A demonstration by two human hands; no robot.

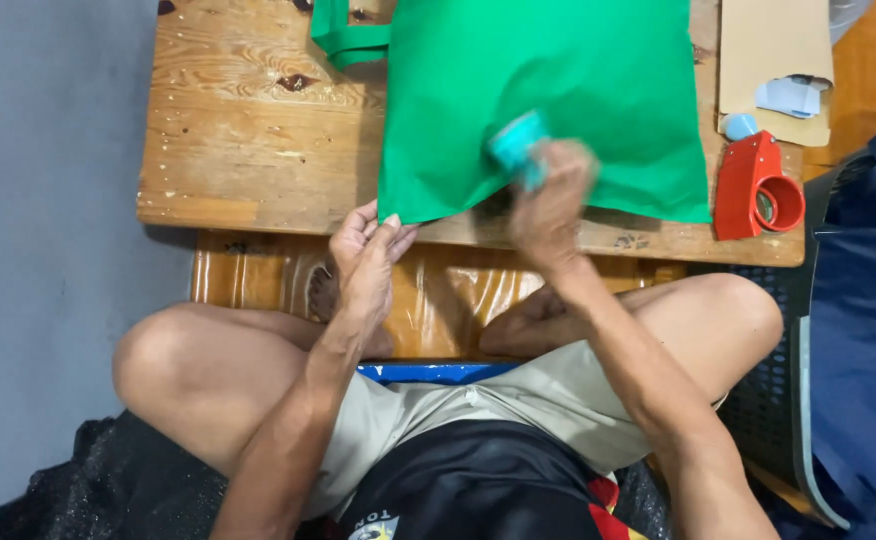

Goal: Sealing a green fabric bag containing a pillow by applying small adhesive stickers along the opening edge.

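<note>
A green fabric bag [558, 70] lies flat on a low wooden table [248, 140], its handle [343, 40] folded to the upper left. My left hand [368, 255] pinches the bag's lower left corner at the table's front edge. Blurred by motion, my right hand [550, 200] is over the bag's lower middle and grips a small teal object [518, 145] against the fabric. What the teal object is cannot be made out.
A red tape dispenser [758, 190] stands at the table's right front corner. Behind it lies a brown cardboard sheet [773, 50] with a pale paper piece [790, 97]. Dark blue fabric [863, 330] is piled on the right. My crossed legs [198, 370] sit below the table.
</note>
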